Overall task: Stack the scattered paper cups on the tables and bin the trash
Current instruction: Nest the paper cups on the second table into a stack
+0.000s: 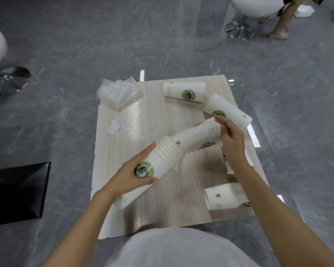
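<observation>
One stack (162, 158) lay gripped in the left hand (131, 174), mouth facing the upper right. The right hand (233, 139) pinched a loose cup (197, 135) at that mouth.

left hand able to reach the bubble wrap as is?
Likely not yet. The left hand grips the cup stack, so it is occupied. The path looks free: only bare table and a paper scrap lie between it and the bubble wrap at the far left corner.
</observation>
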### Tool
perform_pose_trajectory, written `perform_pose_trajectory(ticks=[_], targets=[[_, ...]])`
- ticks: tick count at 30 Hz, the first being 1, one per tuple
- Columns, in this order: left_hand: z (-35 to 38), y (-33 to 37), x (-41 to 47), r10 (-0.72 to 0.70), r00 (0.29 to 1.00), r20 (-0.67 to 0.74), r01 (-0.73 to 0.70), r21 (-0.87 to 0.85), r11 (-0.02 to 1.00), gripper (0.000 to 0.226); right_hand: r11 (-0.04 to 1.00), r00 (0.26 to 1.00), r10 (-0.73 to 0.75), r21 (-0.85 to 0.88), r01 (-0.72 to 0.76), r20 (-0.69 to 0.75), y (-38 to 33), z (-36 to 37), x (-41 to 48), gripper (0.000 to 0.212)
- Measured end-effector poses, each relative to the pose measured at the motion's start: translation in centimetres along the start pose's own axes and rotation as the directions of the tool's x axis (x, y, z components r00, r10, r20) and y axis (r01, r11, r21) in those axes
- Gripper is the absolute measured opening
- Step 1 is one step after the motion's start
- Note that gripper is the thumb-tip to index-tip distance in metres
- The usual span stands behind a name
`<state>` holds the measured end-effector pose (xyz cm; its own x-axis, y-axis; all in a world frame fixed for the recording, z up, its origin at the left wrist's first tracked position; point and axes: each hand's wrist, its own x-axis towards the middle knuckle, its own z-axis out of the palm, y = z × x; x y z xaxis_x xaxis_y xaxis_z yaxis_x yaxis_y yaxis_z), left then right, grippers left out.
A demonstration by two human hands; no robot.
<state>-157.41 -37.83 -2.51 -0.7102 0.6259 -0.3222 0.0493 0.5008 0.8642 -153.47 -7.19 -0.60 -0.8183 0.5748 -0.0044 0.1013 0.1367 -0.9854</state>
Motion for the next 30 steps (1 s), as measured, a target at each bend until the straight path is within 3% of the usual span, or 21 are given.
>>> perform_pose_trajectory(ticks=[15, 30], targets=[[1.4, 0.8, 0.0, 0.027, 1.0, 0.014, -0.027, -0.025, 0.999, 0.093, 0.994, 0.917, -0.018, -0.095, 0.06, 0.399, 0.8, 5.0, -3.2, 0.034], [2.4, 1.6, 0.1, 0.051, 0.999, -0.01, -0.051, -0.037, 0.998, 0.093, 1.0, 0.929, 0.03, -0.02, -0.024, 0.37, -0.3, 5.3, -4.5, 0.03]])
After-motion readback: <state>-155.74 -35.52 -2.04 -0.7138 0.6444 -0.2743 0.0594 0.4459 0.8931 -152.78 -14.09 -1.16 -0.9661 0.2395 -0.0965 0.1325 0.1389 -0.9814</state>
